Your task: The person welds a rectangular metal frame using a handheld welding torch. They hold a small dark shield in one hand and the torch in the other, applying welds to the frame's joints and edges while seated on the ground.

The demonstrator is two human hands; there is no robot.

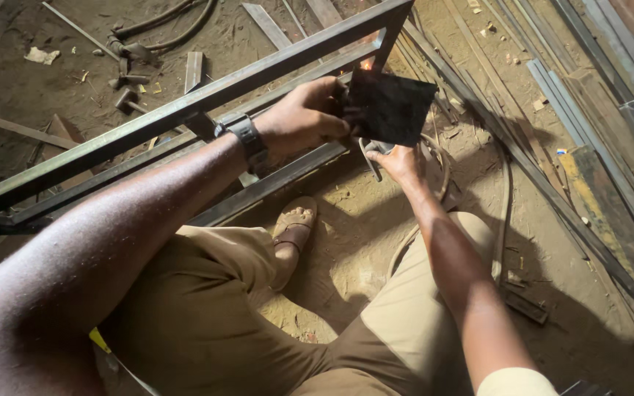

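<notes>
floor: sandy dirt floor (354, 242) | scattered: steel bars (574, 103), hose (170, 22) | light: warm, hard shadows

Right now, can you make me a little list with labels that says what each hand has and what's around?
Left hand: holds up a dark square plate
Right hand: grips a metal-handled tool, mostly hidden behind the plate
Spark: orange glow above the plate
Frame: metal bar frame in front of the person
Wrist: black watch
Floor: dirt ground, loose metal strips

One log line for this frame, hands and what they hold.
left hand: holds dark plate | right hand: grips tool handle | metal frame: glow at corner joint
</notes>
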